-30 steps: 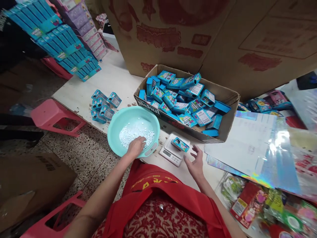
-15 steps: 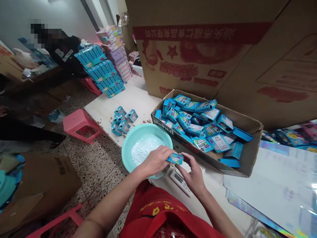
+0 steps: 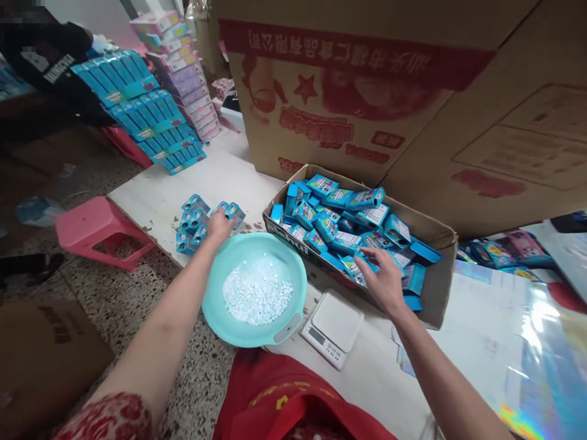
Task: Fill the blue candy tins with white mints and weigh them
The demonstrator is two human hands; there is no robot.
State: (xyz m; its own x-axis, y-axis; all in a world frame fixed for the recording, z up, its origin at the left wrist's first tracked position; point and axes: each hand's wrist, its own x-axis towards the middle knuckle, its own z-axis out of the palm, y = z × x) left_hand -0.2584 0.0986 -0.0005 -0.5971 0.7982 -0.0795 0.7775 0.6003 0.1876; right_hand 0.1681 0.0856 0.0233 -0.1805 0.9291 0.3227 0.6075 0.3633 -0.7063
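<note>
My left hand (image 3: 219, 227) reaches to a group of small blue boxes (image 3: 195, 220) on the table, its fingers closed around one small blue candy box (image 3: 221, 206) among them. My right hand (image 3: 384, 281) is over the near side of an open carton (image 3: 443, 305), thumb and fingers apart. Several blue boxes (image 3: 346, 241) lie jumbled inside that carton, just under my fingers; I see nothing held there. Between my arms sits a turquoise basin (image 3: 213, 315) with small white pellets (image 3: 257, 293). A white digital scale (image 3: 337, 321) stands to its right with a bare pan.
Tall brown cardboard (image 3: 321, 110) rises behind the carton. Stacked blue display packs (image 3: 151, 116) and pink and purple boxes (image 3: 183, 79) stand at the far left. A pink stool (image 3: 101, 226) is beside the table. Shiny printed sheets (image 3: 495, 342) lie at right. A person in black (image 3: 50, 61) is beyond.
My left hand has moved from above the basin's right side to the group of boxes, carrying the small box. My right hand has left that box and moved to the carton. The view has shifted right.
</note>
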